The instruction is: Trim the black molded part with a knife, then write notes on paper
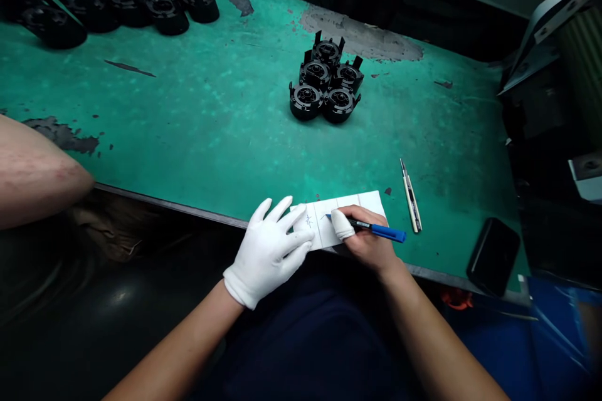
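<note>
Paper (345, 213), a white folded slip with a few boxes on it, lies at the near edge of the green table (197, 125), and every other thing is placed from it. On the left part of the paper the left hand (270, 250), in a white glove, rests flat with open fingers and presses the slip down; it grips nothing. On the right part the right hand (369, 241) pinches a blue pen (376, 229) between thumb and covered fingertip, and the tip touches the paper beside some small marks. To write well here, I think the flat hand should hold the slip firm near the edge, and the pen strokes should stay light and short. Just right of the paper lies a thin cutter (411, 195), farther right a black phone (493, 255). Well behind the paper stand four black plastic parts (325, 83), with many more (117, 0) far back left.
</note>
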`<state>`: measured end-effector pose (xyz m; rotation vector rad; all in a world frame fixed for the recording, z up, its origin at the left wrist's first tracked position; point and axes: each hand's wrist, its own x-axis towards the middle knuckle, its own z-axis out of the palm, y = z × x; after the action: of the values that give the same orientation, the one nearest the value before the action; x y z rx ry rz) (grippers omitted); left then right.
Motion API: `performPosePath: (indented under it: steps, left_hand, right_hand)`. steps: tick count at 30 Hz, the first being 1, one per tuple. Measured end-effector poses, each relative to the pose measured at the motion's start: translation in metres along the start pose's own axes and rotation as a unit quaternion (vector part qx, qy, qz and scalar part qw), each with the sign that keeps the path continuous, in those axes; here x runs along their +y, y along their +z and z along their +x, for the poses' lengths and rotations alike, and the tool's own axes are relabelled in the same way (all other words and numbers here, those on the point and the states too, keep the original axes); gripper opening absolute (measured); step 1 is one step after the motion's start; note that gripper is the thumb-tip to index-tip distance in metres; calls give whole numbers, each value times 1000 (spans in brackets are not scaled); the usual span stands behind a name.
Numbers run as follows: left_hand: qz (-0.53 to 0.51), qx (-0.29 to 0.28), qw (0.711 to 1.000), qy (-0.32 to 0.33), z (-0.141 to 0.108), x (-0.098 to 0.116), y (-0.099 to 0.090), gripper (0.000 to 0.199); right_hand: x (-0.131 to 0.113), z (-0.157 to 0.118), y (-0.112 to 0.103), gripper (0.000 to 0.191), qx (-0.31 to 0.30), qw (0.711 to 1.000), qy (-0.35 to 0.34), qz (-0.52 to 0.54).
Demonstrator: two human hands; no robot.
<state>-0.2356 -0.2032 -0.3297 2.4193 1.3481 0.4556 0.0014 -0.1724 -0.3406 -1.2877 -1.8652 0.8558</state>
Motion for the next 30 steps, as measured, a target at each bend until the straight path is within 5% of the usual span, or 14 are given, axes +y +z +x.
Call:
performPosePath:
  steps: [21, 30]
  left_hand:
    - [0, 9, 1000, -7, 2, 0, 1, 20]
    - [0, 15, 1000, -10, 1, -1, 3, 21]
  right_hand:
    - [3, 0, -6, 12, 29, 999, 37, -1]
    - [20, -3, -34, 14, 77, 994, 68, -31]
